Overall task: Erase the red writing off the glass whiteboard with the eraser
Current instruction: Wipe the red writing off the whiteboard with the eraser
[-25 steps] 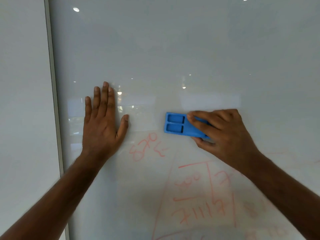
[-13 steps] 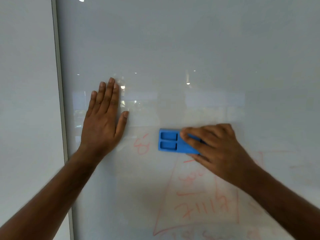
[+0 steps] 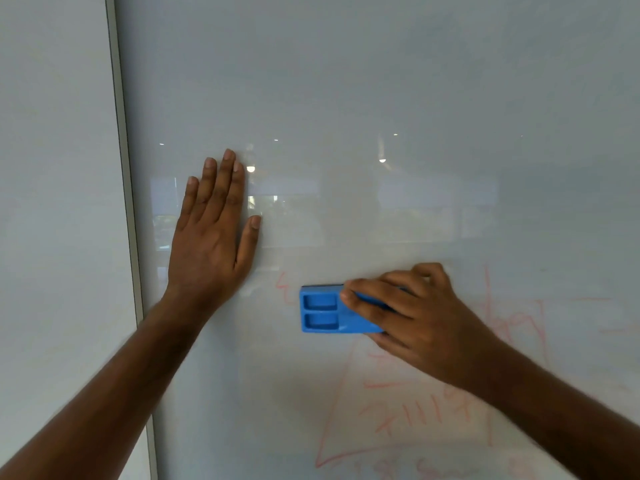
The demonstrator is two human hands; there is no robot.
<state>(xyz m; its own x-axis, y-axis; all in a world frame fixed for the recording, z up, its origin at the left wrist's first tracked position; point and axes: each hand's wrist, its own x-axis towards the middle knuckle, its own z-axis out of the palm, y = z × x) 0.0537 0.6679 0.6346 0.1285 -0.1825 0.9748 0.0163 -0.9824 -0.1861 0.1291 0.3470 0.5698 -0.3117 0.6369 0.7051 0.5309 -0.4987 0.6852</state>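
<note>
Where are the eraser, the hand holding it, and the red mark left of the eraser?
eraser [image 3: 320, 311], head view, blue back with two recesses.
right hand [image 3: 420, 318], head view, back of hand.
red mark [image 3: 284, 289], head view, the squiggle's stroke.

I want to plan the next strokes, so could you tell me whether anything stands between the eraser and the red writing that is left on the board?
Nothing visible does. The right hand holds the eraser flat on the board, with red writing just below and a small mark beside its left end. The left hand rests flat up to the left, clear of both.
</note>
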